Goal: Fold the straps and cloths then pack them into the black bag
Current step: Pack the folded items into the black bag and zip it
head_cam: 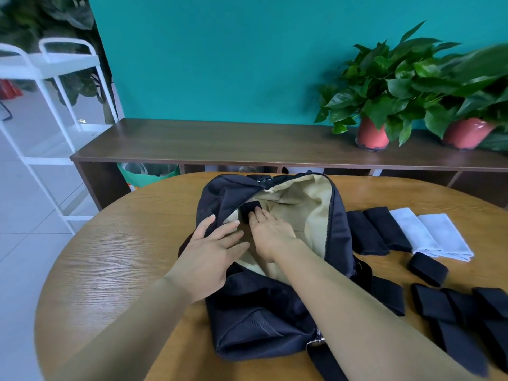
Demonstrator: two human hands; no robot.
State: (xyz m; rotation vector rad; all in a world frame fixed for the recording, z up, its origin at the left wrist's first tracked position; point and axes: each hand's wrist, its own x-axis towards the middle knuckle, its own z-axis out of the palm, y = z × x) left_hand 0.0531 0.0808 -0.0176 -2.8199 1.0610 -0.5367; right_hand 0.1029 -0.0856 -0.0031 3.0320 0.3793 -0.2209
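The bag (261, 320) lies unzipped on the desk (110, 257). The left hand (211, 257), fingers spread, rests on its flap. The right hand (270, 232) is inside, fingers straight, touching a folded strap (250, 209). Folded cloths (434, 232) and more straps (428, 268) lie to the bag's right.

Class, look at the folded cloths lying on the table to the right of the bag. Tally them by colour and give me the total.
Black cloths: 2
White cloths: 2
Total: 4
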